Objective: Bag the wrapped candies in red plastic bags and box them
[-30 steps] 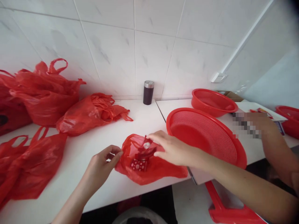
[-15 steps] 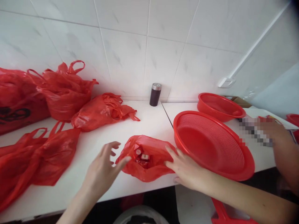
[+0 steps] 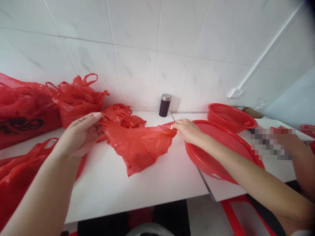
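Note:
A thin red plastic bag (image 3: 141,147) is stretched between my two hands above the white table. My left hand (image 3: 82,132) pinches one upper corner of it. At the opposite corner, the fingers of my right hand (image 3: 185,129) are closed on the plastic, beside the rim of a red mesh basket (image 3: 197,160). A darker patch shows low in the bag; its contents are hidden by the plastic.
Several filled red bags (image 3: 78,101) stand at the left, with more red plastic (image 3: 22,177) in front. A dark tumbler (image 3: 164,105) stands by the tiled wall. A red basin (image 3: 230,116) sits behind the basket. Another person's arm (image 3: 301,164) reaches in at the right.
Both hands have closed on the bag's top edges, lifted it and pulled it taut. The bag's open mouth, with small red packets inside, faced me before; now its side does.

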### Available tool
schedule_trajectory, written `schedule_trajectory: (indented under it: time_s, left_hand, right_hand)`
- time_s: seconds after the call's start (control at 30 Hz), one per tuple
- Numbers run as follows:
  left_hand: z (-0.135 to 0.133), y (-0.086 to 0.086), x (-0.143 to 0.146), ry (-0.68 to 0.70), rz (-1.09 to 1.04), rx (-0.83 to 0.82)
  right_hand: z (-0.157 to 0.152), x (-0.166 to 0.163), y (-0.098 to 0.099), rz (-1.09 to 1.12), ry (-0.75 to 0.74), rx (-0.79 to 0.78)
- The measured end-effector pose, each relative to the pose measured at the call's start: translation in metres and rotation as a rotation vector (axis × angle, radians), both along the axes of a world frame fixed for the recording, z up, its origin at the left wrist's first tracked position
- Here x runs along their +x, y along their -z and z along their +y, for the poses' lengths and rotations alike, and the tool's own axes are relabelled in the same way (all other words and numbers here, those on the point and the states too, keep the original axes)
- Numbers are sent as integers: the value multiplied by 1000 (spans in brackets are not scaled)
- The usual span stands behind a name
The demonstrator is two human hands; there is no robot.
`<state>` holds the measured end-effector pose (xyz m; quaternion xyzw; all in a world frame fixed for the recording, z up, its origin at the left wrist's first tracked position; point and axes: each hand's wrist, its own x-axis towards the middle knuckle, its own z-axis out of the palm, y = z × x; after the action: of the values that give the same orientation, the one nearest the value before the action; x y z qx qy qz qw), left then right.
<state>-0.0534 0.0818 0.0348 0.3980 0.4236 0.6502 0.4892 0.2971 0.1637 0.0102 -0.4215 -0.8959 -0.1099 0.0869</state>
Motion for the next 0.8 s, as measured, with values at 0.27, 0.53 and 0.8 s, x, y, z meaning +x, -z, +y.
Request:
schedule_trajectory:
  time_s: [0.27,0.53,0.8]
  left_hand:
    - [-2,-25,-4,-155,197,112]
    - [6,-27,0,-155,147,215]
    - [1,-29,5,83,-23,181]
  right_hand:
    - [18,-12,-68,-161,-117,219]
    - [10,-41,-86,396,-350,287]
    - [12,-51,-73,600,-335,164]
